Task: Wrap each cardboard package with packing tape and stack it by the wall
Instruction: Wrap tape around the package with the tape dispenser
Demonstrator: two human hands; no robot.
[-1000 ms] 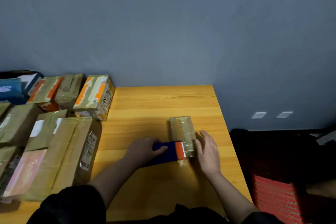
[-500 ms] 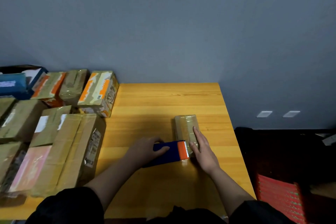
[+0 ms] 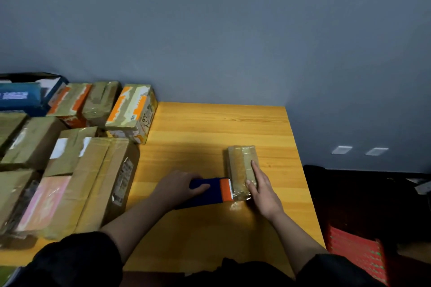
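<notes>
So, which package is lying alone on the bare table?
The small taped package under the right hand, apart from the boxes piled at the left.

Head camera looks down, seemingly close, over table (image 3: 210, 123).

text: none legible | blue box (image 3: 17, 95): white print, blurred | orange-patterned box (image 3: 133, 109): barcode label, handwriting unreadable

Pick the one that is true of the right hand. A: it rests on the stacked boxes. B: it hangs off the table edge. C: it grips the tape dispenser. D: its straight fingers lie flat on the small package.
D: the right hand lies with straight fingers on the small package, while the left hand grips the tape dispenser.
</notes>
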